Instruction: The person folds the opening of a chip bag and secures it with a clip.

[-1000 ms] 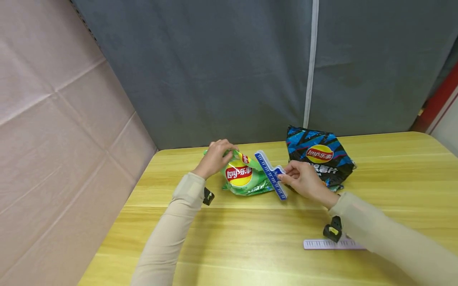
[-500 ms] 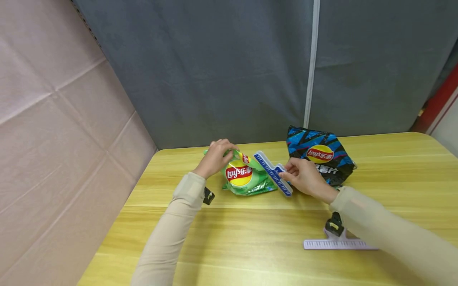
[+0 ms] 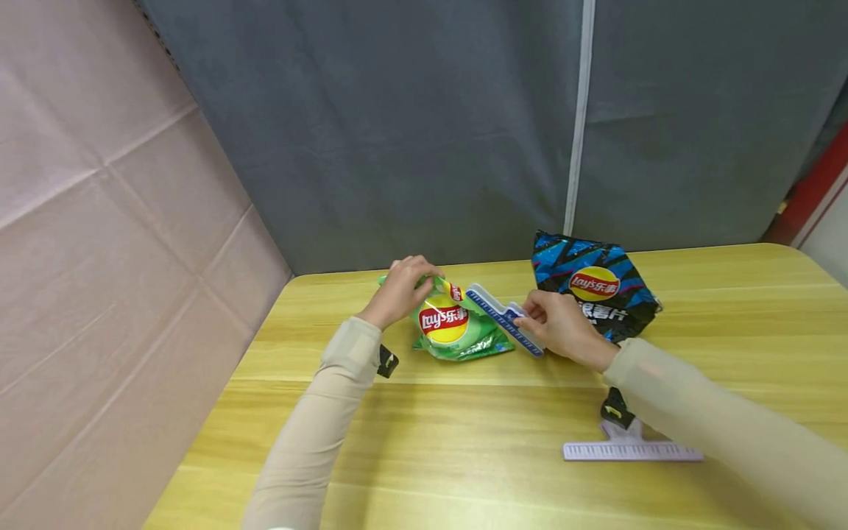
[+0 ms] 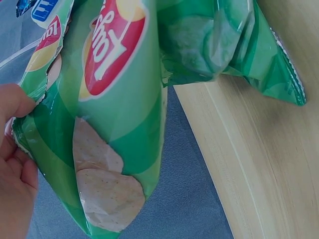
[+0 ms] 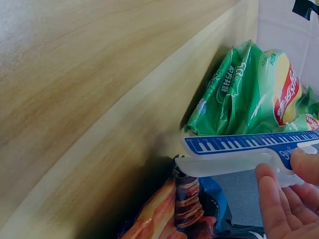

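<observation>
My left hand (image 3: 400, 291) grips the folded top edge of a green Lay's potato chip bag (image 3: 450, 335). In the left wrist view the thumb (image 4: 20, 102) and fingers hold its crimped edge, and the bag's front (image 4: 114, 124) fills much of the picture. To the right, my right hand (image 3: 563, 324) pinches a long blue and white bag clip (image 3: 497, 316) with a piano-key pattern. The clip slants across the bag's right side in the head view. From the right wrist, the clip's two long bars (image 5: 244, 143) are slightly parted, thumb above and fingers below.
A black and blue Lay's chip bag (image 3: 596, 283) stands behind my right hand. Nearer, a lilac bag clip (image 3: 629, 450) of the same shape lies on the wooden table (image 3: 464, 449), partly under my right forearm. A grey curtain (image 3: 411, 132) hangs beyond the table's far edge.
The blue clip has turned from steep to a flatter slant, its lower end swinging right and up. My left hand keeps its hold on the green bag. More of the lilac clip shows.
</observation>
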Motion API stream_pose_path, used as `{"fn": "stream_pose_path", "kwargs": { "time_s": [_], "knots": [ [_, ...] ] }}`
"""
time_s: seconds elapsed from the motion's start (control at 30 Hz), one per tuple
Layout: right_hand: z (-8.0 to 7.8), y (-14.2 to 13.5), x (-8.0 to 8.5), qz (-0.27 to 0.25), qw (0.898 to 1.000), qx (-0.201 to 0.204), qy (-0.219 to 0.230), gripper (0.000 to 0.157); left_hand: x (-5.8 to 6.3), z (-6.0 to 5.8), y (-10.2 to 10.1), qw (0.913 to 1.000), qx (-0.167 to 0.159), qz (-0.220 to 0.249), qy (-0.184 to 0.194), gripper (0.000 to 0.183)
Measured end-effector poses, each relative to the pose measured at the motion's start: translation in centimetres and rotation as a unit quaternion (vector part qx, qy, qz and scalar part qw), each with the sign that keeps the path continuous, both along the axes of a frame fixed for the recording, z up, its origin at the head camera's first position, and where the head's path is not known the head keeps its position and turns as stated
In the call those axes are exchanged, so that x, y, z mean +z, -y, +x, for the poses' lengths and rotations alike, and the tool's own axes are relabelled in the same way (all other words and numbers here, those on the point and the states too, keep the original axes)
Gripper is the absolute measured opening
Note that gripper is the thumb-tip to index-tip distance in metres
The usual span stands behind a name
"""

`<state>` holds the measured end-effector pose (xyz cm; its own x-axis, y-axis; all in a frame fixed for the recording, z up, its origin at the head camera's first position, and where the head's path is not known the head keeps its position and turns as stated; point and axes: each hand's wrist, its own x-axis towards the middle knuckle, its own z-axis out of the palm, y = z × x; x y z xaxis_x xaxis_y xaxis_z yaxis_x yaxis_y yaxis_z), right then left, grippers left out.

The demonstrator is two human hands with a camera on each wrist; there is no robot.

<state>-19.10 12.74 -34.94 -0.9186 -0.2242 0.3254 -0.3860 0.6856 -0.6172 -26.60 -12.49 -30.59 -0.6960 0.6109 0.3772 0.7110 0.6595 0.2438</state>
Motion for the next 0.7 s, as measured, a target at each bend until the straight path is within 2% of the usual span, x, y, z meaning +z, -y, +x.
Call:
{"fn": "stream_pose_path", "kwargs": {
  "time_s": [0.7],
  "knots": [
    [-0.52, 0.64, 0.15, 0.006, 1.000, 0.015, 0.018, 0.011, -0.03, 0.10, -0.07, 1.0000, -0.004, 0.001, -0.003, 0.020]
  ]
}}
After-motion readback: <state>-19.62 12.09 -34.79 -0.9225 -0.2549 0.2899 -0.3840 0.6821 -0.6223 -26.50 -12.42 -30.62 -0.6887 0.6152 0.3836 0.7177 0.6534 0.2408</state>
